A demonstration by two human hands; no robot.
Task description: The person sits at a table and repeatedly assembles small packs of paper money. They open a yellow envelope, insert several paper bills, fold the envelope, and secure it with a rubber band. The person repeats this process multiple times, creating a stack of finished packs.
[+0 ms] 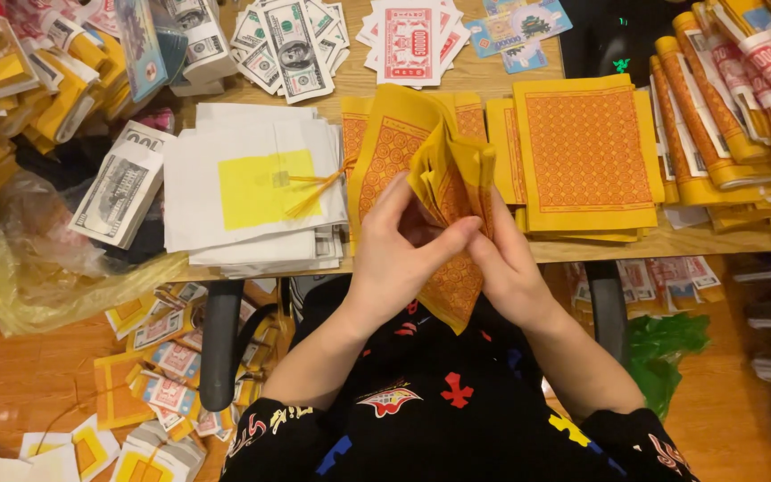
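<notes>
1. Yellow paper sheets with orange print: I see a bundle held above the table edge, part folded.
2. Left hand and right hand: both clasp the bundle, fingertips meeting.
3. Done: flat stack just right.
4. Left: white sheets, unfolded.

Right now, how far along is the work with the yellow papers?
Done: bundles lie piled at right. In hand: both hands, left hand and right hand, fold a yellow sheet. Left: a flat yellow stack and white sheets wait on the table.
</notes>
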